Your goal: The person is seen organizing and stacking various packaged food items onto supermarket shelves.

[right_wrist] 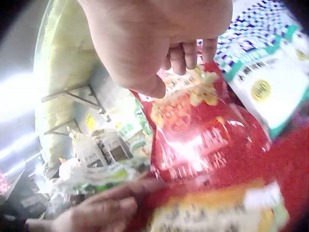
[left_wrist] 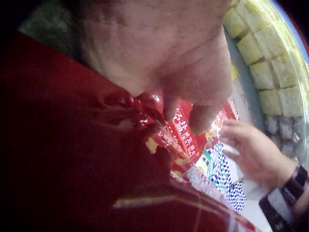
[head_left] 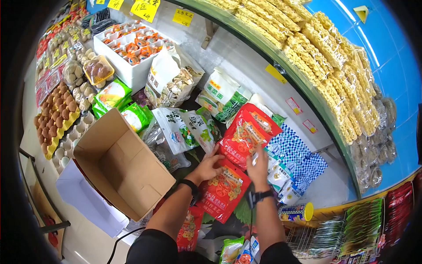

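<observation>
left hand [head_left: 206,169]: grip open, touches red packet [head_left: 239,143], likely steadying;
right hand [head_left: 258,167]: grip open, at its right edge

Blue-and-white checks pattern the packets [head_left: 293,149] beside red pouches [head_left: 224,189].

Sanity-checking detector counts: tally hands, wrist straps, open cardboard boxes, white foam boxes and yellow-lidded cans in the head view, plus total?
Hands (left hand, right hand): 2
Wrist straps: 2
Open cardboard box: 1
White foam box: 1
Yellow-lidded can: 1
Total: 7
</observation>
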`<state>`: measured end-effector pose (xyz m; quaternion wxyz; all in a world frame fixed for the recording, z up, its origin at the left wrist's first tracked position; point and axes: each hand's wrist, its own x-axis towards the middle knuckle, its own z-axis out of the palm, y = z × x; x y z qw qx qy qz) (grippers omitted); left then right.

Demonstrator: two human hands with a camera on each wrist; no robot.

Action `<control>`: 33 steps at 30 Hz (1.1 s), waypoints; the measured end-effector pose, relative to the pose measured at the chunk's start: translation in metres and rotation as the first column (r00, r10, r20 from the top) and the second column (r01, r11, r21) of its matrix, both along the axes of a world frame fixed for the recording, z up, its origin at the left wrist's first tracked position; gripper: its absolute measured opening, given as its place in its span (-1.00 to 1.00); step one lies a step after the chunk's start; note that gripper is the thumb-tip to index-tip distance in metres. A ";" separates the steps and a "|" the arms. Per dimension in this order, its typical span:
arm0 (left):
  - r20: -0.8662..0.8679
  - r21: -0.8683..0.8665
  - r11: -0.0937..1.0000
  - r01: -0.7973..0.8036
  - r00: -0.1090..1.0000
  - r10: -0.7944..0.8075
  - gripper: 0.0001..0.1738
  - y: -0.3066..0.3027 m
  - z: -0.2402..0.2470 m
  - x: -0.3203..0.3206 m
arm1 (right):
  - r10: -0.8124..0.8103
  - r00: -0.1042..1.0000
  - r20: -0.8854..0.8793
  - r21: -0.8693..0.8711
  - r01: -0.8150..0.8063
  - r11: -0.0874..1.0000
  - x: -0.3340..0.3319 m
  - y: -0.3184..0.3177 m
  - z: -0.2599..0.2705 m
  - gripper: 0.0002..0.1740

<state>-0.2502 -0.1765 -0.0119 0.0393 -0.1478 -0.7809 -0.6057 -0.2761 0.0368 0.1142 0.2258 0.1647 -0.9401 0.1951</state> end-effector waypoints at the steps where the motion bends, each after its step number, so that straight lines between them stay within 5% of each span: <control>1: -0.005 0.006 1.000 0.003 1.000 -0.003 -0.33 0.001 -0.003 0.000 | -0.060 0.982 0.180 -0.006 0.062 0.998 0.021 0.000 -0.012 -0.34; 2: -0.012 0.014 1.000 0.006 1.000 -0.006 -0.33 0.002 -0.004 -0.001 | -0.007 0.987 0.159 -0.021 0.010 1.000 0.032 0.015 -0.047 -0.32; 4: -0.015 0.024 1.000 0.015 1.000 -0.014 -0.33 0.002 -0.005 -0.001 | -0.056 0.879 0.474 -0.083 0.108 0.991 0.064 0.011 -0.061 -0.30; 6: -0.013 0.037 0.999 0.023 1.000 -0.022 -0.34 0.001 -0.005 -0.002 | -0.141 0.922 0.360 0.067 0.125 0.990 0.076 0.010 -0.066 -0.47; 9: 0.033 0.053 0.998 0.036 0.999 -0.038 -0.33 0.000 -0.003 0.000 | -0.094 0.831 0.549 -0.098 0.175 0.980 0.068 0.020 -0.060 -0.65; 16: 0.105 0.202 0.979 0.007 0.994 -0.029 -0.18 0.001 0.001 -0.004 | 0.089 0.977 0.195 -0.158 -0.058 0.986 0.021 0.006 0.005 -0.80; 17: 0.100 0.204 0.979 0.005 0.995 -0.026 -0.03 -0.001 0.005 -0.003 | 0.076 0.976 0.205 -0.151 -0.045 0.987 0.011 0.004 0.011 -0.81; 25: 0.110 0.205 0.979 0.013 0.993 -0.037 0.13 -0.002 -0.002 -0.004 | -0.009 0.999 0.037 0.012 0.008 1.000 -0.047 0.012 0.023 -0.78; 33: 0.138 0.211 0.977 0.028 0.989 -0.058 0.07 -0.003 0.003 -0.002 | -0.166 0.986 0.021 0.118 0.162 0.980 -0.051 0.004 0.012 -0.75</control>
